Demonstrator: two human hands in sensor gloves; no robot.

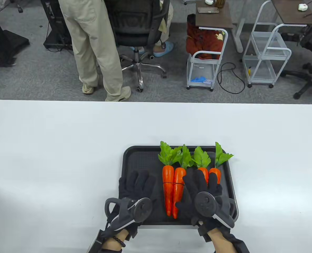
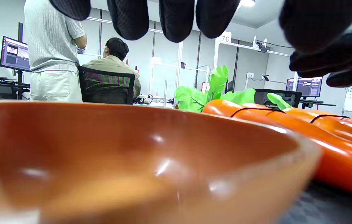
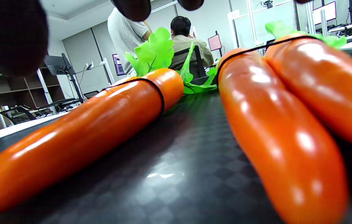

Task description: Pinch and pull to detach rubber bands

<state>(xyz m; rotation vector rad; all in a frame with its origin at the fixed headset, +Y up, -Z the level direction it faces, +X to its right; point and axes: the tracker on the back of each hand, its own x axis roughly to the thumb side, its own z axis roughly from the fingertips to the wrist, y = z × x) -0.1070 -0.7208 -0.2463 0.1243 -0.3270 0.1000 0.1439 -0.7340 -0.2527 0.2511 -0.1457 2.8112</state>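
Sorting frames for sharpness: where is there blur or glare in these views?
Table view: sharp, evenly lit. Left wrist view: the bowl up close is badly blurred, the carrots behind it soft. Right wrist view: glare spots on the carrots and tray, left hand a dark blur.

Thin black rubber bands (image 3: 160, 93), binding orange carrots (image 1: 171, 189) in pairs

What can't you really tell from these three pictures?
- Right pair of carrots, table view: the right hand covers their bodies and band.
- Bowl, left wrist view: blurred; in the table view the left hand hides it.
- Whether either hand touches anything: the fingers are cut off by the wrist views' top edges.
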